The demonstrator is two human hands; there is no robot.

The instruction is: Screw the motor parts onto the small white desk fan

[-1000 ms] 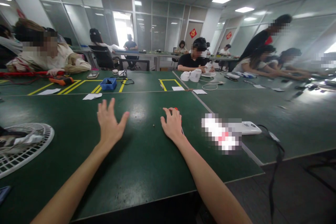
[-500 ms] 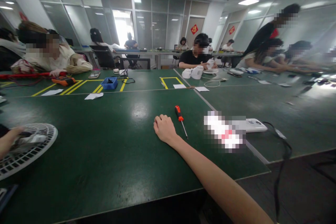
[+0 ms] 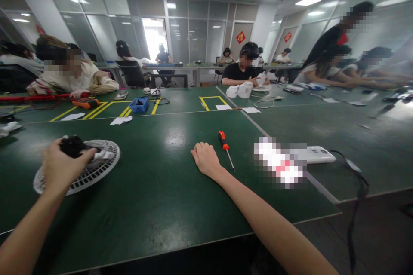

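My left hand (image 3: pixel 61 165) is closed round a black part (image 3: pixel 72 145) that sits on a white round fan grille (image 3: pixel 93 169) lying flat on the green table (image 3: pixel 155 206). Some white pieces lie on the grille beside the black part. My right hand (image 3: pixel 205 159) rests on the table as a loose fist with curled fingers; whether anything is in it is hidden. A screwdriver with a red handle (image 3: pixel 225 142) lies just to the right of that hand, not touched.
A white device with a black cable (image 3: pixel 318 154) lies to the right by the table seam. At the back are a blue tray (image 3: pixel 139 105), papers, yellow tape marks and an orange tool (image 3: pixel 85 102). Several people sit at neighbouring tables.
My left hand went left to the fan grille and closed on the black part. My right hand let go of the screwdriver and curled up beside it. The view turned left.
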